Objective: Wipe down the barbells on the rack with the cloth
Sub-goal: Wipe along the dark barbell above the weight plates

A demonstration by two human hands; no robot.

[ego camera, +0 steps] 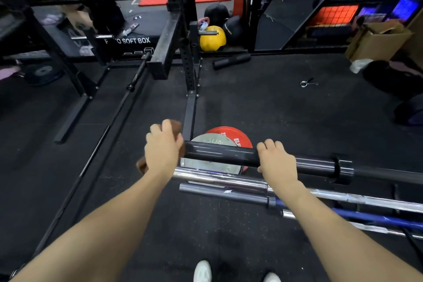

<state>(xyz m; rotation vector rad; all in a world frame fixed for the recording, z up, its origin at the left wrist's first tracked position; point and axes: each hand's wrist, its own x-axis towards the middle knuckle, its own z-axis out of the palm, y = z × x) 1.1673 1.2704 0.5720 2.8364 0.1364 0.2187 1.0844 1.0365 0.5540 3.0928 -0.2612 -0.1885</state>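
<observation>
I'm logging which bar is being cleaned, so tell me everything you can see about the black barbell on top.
The black barbell lies roughly level, topmost of several stacked bars. Its glossy black sleeve looks like metal, with a thick collar toward the right and a thinner shaft beyond. The left hand presses a brown cloth over its end; the right hand grips the sleeve.

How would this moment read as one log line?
left hand: wiping sleeve end with brown cloth | right hand: gripping black barbell
</observation>
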